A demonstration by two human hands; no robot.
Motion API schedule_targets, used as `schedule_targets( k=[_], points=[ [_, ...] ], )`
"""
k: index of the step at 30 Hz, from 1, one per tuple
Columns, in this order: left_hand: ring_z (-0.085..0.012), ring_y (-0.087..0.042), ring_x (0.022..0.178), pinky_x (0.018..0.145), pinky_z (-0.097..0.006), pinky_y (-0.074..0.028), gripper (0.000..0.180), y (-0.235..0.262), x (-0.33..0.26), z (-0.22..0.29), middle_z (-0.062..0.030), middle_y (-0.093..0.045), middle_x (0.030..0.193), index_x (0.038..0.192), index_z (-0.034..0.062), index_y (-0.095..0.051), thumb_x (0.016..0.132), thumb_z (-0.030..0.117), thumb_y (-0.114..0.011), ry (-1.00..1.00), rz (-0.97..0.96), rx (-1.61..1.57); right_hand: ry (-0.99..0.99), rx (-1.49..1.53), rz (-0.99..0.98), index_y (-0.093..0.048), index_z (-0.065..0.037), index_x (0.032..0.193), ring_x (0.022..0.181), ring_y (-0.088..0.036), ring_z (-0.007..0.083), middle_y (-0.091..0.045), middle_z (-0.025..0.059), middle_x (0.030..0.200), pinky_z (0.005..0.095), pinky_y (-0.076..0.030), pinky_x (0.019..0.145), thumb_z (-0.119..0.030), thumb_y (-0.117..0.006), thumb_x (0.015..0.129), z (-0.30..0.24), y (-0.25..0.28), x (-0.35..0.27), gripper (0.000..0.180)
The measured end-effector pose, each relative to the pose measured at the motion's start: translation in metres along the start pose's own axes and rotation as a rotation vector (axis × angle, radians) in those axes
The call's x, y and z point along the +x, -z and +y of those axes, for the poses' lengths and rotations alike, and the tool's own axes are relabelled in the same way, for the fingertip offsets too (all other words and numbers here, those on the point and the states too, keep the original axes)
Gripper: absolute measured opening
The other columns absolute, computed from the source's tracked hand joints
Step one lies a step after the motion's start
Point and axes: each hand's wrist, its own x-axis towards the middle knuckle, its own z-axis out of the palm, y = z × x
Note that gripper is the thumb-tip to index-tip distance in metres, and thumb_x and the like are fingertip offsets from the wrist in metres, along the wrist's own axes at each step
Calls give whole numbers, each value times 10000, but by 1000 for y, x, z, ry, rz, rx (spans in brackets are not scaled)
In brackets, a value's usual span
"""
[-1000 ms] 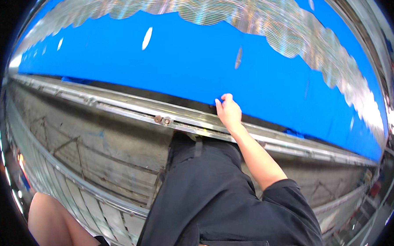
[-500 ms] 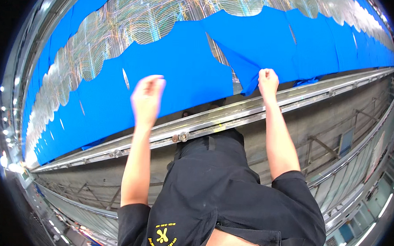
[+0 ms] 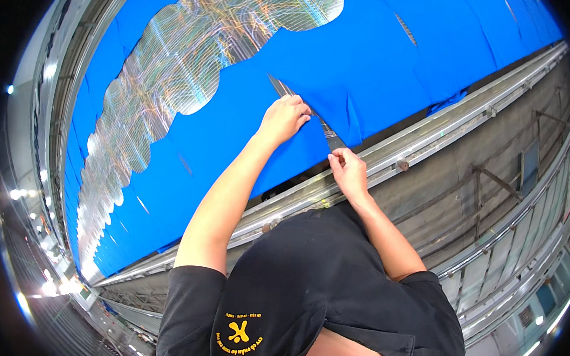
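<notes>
Overhead, our left hand (image 3: 286,116) presses closed fingers on the blue fabric sheet (image 3: 366,73) beside a slanting gap, while our right hand (image 3: 347,170), nearer the metal rail (image 3: 426,143), pinches the fabric's lower edge.

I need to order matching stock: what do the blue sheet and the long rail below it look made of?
Blue sheet: looks like matte woven cloth, since it folds and creases under the left hand. Rail: apparently bare metal, silvery with shiny highlights; alloy unclear.

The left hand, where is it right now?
In the head view, the left hand lies upper centre on the blue cloth, beside a narrow gap, up and left of the right hand.
</notes>
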Motion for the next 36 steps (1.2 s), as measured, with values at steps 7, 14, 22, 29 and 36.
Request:
schedule_targets(
  k=[7, 14, 22, 29, 36],
  points=[
    [-349, -641, 974, 871, -467, -526, 148, -10, 7, -3, -145, -637, 972, 946, 24, -653, 971, 166, -684, -110, -102, 101, 67, -271, 48, -661, -38, 984, 777, -698, 379, -713, 128, 892, 496, -542, 683, -213, -732, 960, 10, -22, 4, 190],
    [-353, -623, 1011, 875, -455, -531, 132, 1, -6, -6, -162, -588, 1042, 1017, 2, -576, 965, 108, -635, -234, -177, 112, 152, -196, -64, -571, -37, 946, 814, -679, 402, -666, 166, 900, 527, -539, 703, -154, -692, 939, -4, -21, 2, 168],
    [-402, -637, 1060, 883, -491, -531, 143, 0, -1, -10, -198, -617, 1091, 1048, -7, -537, 1024, 115, -607, -142, -200, -80, 112, -57, -56, -530, -18, 1019, 820, -672, 330, -635, 164, 934, 467, -546, 718, -100, -663, 986, 8, -31, -3, 159],
    [-337, -683, 899, 795, -451, -542, 149, 5, -5, -11, -150, -667, 954, 1138, 30, -559, 1016, 76, -632, 40, -239, -417, -88, 271, 5, -529, -30, 1108, 696, -596, 57, -612, 9, 843, 249, -533, 586, -70, -697, 1025, 25, -45, -12, 191],
    [-274, -675, 947, 830, -393, -558, 186, 27, -6, -21, -122, -678, 979, 1062, 37, -749, 926, -33, -643, 17, -344, -562, -88, 257, 7, -669, -10, 1137, 730, -598, 118, -656, 69, 889, 298, -528, 676, -101, -772, 956, 4, -36, -19, 228]
  ],
)
